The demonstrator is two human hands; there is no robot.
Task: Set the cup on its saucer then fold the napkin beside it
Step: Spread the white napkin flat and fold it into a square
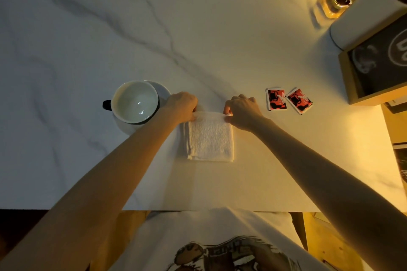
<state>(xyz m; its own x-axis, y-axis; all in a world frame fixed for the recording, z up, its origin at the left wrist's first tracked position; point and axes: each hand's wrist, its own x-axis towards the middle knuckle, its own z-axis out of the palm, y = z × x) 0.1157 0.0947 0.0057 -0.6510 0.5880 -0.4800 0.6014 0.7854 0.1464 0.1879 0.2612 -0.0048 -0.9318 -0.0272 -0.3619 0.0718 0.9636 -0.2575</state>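
Napkin (210,136), folded, lies on the tabletop (220,39) below both grips. Left grip (184,105) and right grip (241,109) each pinch a far corner; I should align edges before creasing. Cup (134,101) sits on saucer (164,90), beside the left grip.

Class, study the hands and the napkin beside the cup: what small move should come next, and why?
Probably press the far edge flat and let go. The cup already sits on its saucer, and the napkin lies folded beside it, while the left hand and right hand pinch its far corners.
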